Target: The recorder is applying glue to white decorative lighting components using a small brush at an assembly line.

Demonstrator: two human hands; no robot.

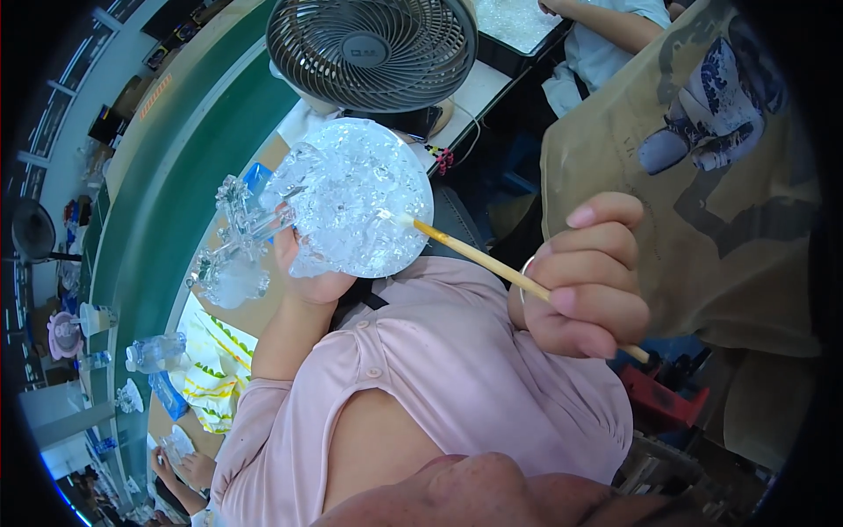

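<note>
My left hand grips a clear, crystal-like ornament from its underside, fingers partly hidden behind it. The ornament has a round whitish base covered in glassy lumps, and transparent branching pieces stick out to the left. A thin brush with a pale wooden handle is pinched in my right hand, its fingers curled round the shaft. The white bristle tip lies against the lumpy face of the base, right of its middle.
A dark round fan stands beyond the ornament. A green conveyor belt curves along the left, near a plastic bottle and a patterned cloth. A brown bag hangs at right. Other people's hands work at lower left and top right.
</note>
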